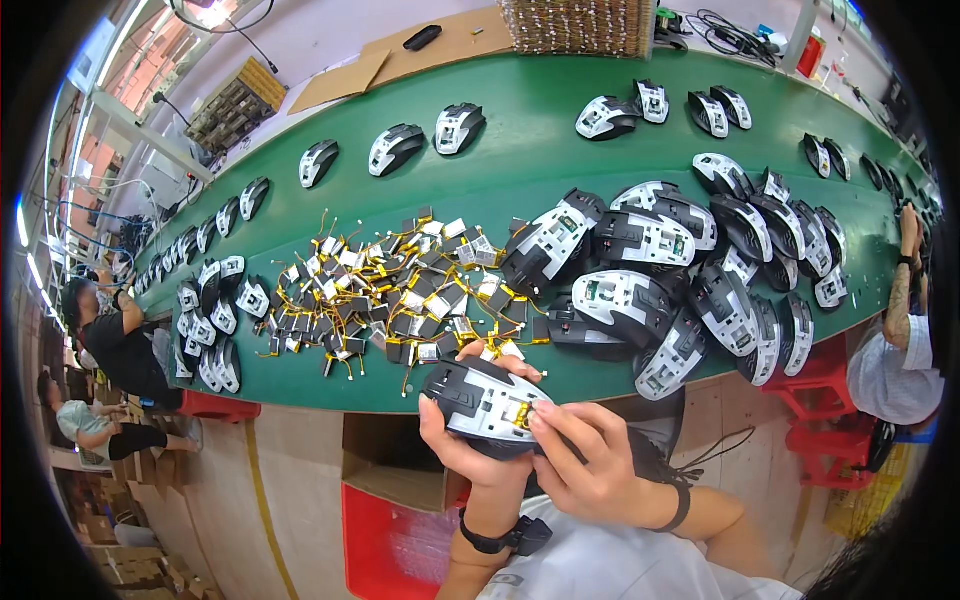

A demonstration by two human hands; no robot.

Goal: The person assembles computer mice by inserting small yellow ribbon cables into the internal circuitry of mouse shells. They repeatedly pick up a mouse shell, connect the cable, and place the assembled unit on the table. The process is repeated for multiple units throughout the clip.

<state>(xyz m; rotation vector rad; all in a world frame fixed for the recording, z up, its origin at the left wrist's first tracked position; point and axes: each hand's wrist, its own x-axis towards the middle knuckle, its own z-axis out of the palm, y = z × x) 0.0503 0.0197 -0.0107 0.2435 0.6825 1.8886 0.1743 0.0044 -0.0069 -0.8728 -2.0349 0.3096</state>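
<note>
My left hand [465,452] is closed around a grey, white and black computer mouse [470,396], with its underside turned up in front of the table edge. Thumb and fingers of my right hand [598,468] are pinched together at the mouse's right end, beside a small yellow piece [522,412] in its opening. What those fingertips hold is hidden. Just beyond my hands lies a heap of small battery packs [400,290] with yellow tape and thin wires. To its right is a pile of similar mice [640,240], several turned underside up.
Rows of mice [397,150] stand on the green table [330,215], and another cluster [212,320] sits at left. Below the edge are a cardboard box [395,480] and a red crate [375,560]. Co-workers sit at left [110,340] and right [900,360], near red stools [815,440].
</note>
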